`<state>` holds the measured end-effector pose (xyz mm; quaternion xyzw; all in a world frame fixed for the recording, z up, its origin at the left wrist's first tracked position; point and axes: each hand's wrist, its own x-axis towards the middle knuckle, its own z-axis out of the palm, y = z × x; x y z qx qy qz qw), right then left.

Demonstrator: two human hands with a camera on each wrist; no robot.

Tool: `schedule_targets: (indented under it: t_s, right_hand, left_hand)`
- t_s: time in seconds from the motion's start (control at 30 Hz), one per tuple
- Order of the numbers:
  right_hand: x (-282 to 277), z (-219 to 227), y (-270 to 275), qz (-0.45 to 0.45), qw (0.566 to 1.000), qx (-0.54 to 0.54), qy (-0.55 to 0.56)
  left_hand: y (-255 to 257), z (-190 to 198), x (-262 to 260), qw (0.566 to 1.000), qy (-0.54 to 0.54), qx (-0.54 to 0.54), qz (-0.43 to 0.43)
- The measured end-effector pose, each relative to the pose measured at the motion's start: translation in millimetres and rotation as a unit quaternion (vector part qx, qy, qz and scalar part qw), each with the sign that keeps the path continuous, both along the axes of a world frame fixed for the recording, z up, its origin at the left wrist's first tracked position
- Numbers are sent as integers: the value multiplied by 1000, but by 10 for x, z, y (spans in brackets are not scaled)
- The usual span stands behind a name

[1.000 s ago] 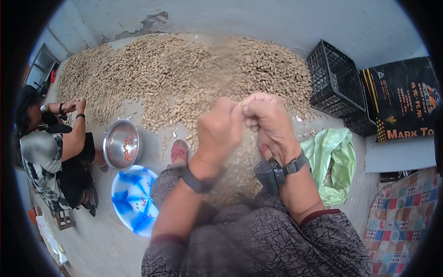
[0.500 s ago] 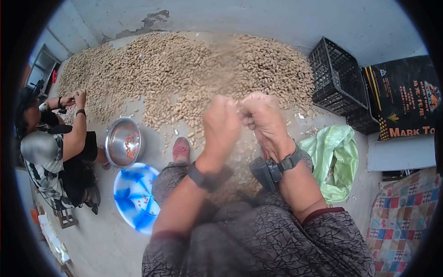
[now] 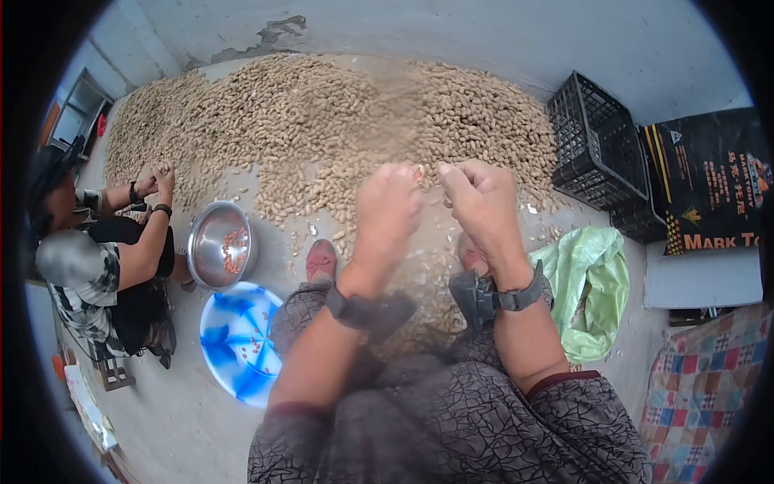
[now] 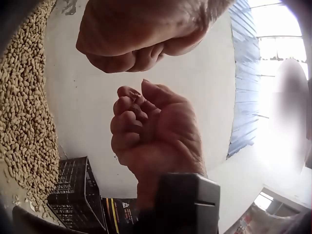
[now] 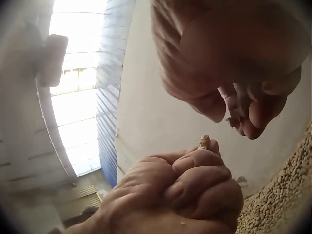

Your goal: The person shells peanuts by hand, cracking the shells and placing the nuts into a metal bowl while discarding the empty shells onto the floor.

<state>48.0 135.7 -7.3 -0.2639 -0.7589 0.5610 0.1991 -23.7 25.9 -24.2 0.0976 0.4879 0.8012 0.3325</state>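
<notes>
My two hands are raised in front of me over my lap, fingertips facing each other a small gap apart. My left hand (image 3: 387, 208) has its fingers curled and pinches a small piece of peanut (image 5: 204, 142) at the tips. My right hand (image 3: 484, 202) also has curled fingers and pinches a small bit of shell (image 4: 138, 99) between thumb and forefinger. In the left wrist view, the left hand (image 4: 141, 29) is at the top and the right hand (image 4: 151, 131) is below it. A wide heap of unshelled peanuts (image 3: 322, 121) covers the floor beyond my hands.
A steel bowl (image 3: 201, 258) with reddish kernels and a blue basin (image 3: 234, 355) stand on the floor to my left, beside another seated person (image 3: 89, 266). On the right are black crates (image 3: 597, 145), a black printed sack (image 3: 713, 181), a green plastic bag (image 3: 588, 286) and a patchwork cloth (image 3: 701, 387).
My hands were pressed together at the fingertips; now they have pulled slightly apart. The person on the left has shifted their arms a little.
</notes>
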Motion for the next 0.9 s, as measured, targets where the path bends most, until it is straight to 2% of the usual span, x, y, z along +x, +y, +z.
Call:
schedule_targets:
  t_s: [0.03,0.07,0.13,0.17,0.23,0.27,0.33,0.37,0.43,0.57,0.63,0.67,0.73,0.87,0.9]
  right_hand:
    - [-1,-4,-3,-28,998,55,-13]
    - [-14,1,-19,-29,998,55,-15]
    - [-46,41,-77,-30,997,-10,76]
    - [-48,72,-97,-31,997,-9,75]
    - [-54,120,-128,-28,995,-70,70]
    - [-55,90,-116,-28,995,-70,71]
    - [-52,7,-83,-33,994,-55,93]
    - [-45,17,-82,-33,994,-55,93]
    - [-10,60,-90,-31,993,-57,101]
    - [59,83,-79,2,991,-58,123]
    - [94,116,-64,37,991,-40,119]
    - [98,128,-61,36,991,-40,119]
    - [115,147,-58,47,988,-72,125]
    - [124,199,-66,36,986,-94,132]
    - [137,211,-60,37,976,-164,136]
  left_hand:
    - [3,10,7,999,27,-21,12]
    - [7,24,18,999,26,-21,11]
    - [23,47,47,997,53,-57,-1]
    - [40,-45,25,997,52,-56,-2]
    - [71,-182,-41,948,294,-121,2]
    - [67,-243,-27,948,295,-121,2]
    - [44,-36,63,996,78,-19,-28]
    - [31,5,53,996,79,-19,-28]
    - [-15,61,4,984,139,-84,-69]
    - [-110,114,-98,974,173,-107,-103]
    - [-113,75,-102,986,77,-23,-147]
    - [-107,79,-91,986,78,-23,-147]
    - [-87,116,-46,987,-26,60,-146]
    - [-55,106,-15,979,-105,92,-148]
    - [-50,90,-7,971,-132,117,-161]
